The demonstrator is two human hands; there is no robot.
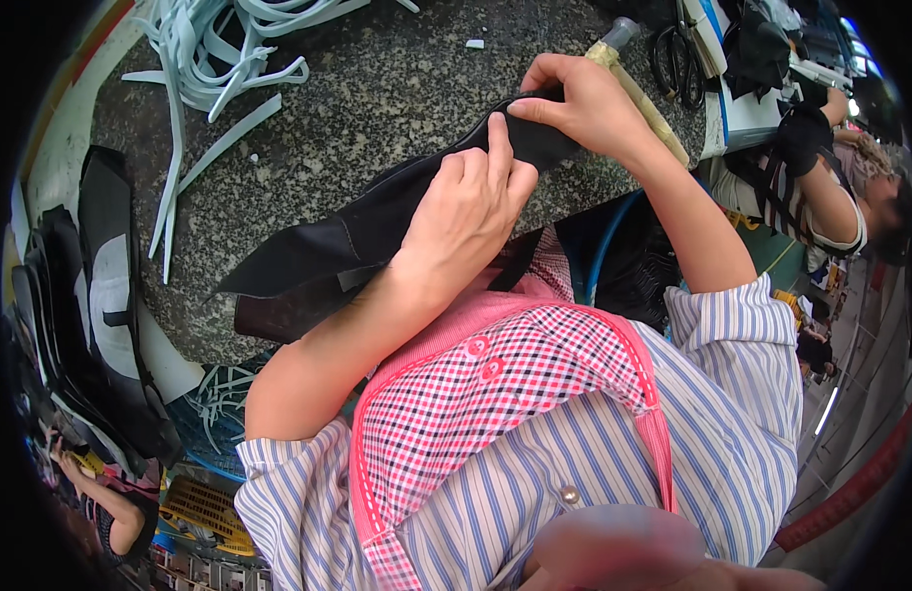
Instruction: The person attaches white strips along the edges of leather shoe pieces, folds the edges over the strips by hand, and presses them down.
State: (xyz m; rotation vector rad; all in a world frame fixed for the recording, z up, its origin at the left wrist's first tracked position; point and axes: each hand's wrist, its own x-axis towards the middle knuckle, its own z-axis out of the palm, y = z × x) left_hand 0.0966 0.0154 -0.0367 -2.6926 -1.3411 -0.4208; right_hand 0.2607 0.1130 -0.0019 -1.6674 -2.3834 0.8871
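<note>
A long black leather-like piece (372, 222) lies slantwise over the front of a speckled stone worktop (323, 128), its wide end to the left. My left hand (466, 202) rests on it, index finger stretched along the upper edge and the other fingers curled against the material. At the piece's right end, my right hand (584, 103) pinches the edge between thumb and bent fingers. The two hands are close together, and what lies beneath the fingers is hidden. Under the left forearm shows a dark brown flap (278, 317).
Pale blue-white strips (214, 49) lie tangled at the far left. A hammer (653, 113) with a tape-coloured handle and black scissors (676, 64) lie at right. Stacked black pieces (67, 315) stand left; a yellow crate (204, 507) is below. Other people sit at both sides.
</note>
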